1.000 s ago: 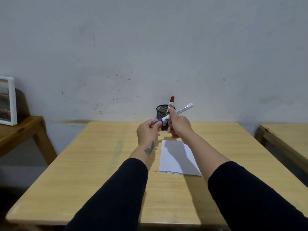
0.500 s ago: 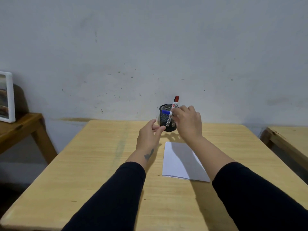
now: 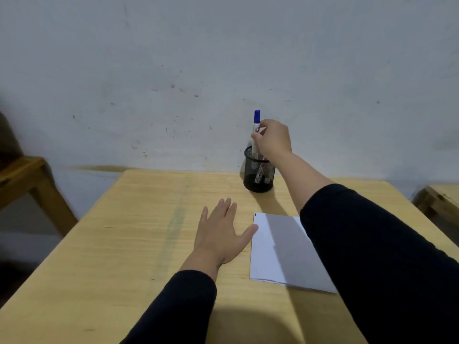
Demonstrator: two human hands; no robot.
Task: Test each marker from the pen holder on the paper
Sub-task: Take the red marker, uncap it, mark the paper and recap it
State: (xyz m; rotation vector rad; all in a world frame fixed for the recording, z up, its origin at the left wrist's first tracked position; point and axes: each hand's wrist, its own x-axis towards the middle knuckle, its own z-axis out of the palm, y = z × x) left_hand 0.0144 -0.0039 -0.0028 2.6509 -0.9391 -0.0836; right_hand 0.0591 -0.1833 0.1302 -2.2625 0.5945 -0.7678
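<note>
Head view: right hand [image 3: 273, 140] fingers now pinch the blue marker [image 3: 256, 125] upright in the pen holder [image 3: 258, 172]; left hand [image 3: 221, 232] has dropped flat, fingers spread, beside the paper [image 3: 263, 256]

A light wooden worktop [image 3: 129, 244] with visible grain fills the lower part of the view, with a faint greyish streak running across it. Behind it stands a pale wall [image 3: 223, 58] speckled with small dark marks and scuffs. 2 more wooden tables show at the edges: 1 at far left [image 3: 22, 175], 1 at far right [image 3: 442, 199].
</note>
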